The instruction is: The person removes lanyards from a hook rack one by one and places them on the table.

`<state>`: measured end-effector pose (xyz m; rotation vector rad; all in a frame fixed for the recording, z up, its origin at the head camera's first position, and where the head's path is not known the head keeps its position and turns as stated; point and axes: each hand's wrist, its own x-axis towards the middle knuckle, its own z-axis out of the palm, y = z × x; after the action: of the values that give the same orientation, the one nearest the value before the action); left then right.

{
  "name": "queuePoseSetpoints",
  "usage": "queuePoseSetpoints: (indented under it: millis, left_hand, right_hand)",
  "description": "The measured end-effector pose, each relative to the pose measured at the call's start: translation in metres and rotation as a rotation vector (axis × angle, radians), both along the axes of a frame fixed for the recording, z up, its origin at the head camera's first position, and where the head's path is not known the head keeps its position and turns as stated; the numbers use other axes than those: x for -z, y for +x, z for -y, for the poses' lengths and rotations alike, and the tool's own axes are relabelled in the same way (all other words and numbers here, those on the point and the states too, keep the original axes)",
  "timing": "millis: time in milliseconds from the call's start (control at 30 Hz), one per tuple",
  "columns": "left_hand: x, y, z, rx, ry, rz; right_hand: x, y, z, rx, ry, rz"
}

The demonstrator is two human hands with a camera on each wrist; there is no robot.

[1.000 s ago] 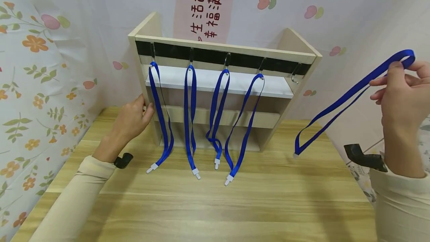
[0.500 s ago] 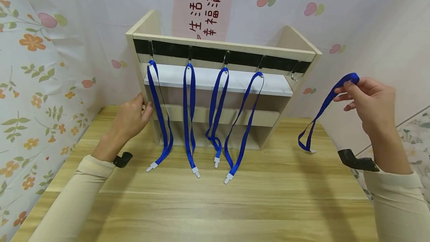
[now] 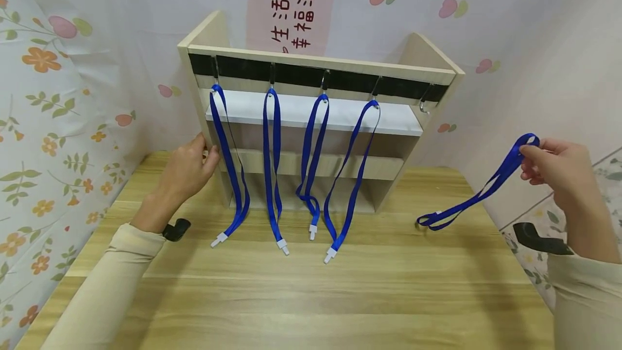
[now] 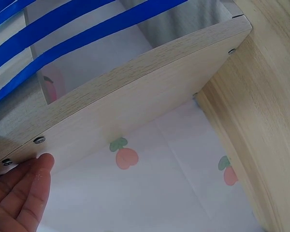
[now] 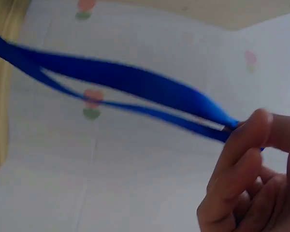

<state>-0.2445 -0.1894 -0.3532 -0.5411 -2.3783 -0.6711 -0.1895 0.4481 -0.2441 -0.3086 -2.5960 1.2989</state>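
One blue lanyard (image 3: 511, 162) is pinched between thumb and fingertips of the right hand (image 3: 566, 172), right of the wooden rack (image 3: 291, 164). Its side is touched by the left hand (image 3: 187, 172), fingers together; whether clamped cannot be told.

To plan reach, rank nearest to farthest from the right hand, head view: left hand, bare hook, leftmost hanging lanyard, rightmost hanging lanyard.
1. Bare hook, right end of rack.
2. Rightmost hanging lanyard, just left of that.
3. Leftmost hanging lanyard, near rack's left side.
4. Left hand, at rack's left side.
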Motion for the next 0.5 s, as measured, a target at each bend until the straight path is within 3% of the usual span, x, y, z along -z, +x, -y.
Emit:
queuePoseSetpoints:
  millis: [100, 233, 367, 500]
  left_hand:
    - [0.0, 0.0, 0.001, -0.002, 0.003, 0.002]
    - [0.0, 0.0, 0.001, -0.003, 0.009, 0.015]
    - [0.0, 0.0, 0.0, 0.0, 0.01, 0.018]
    - [-0.001, 0.0, 0.0, 0.003, 0.009, 0.013]
  right_hand:
    - [0.006, -0.005, -0.006, 0.049, 0.274, 0.06]
    - [0.016, -0.011, -0.011, 0.032, 0.514, 0.061]
    - [0.03, -0.022, -0.012, 0.023, 0.641, 0.0]
    - [0.049, -0.035, -0.01, -0.006, 0.687, -0.076]
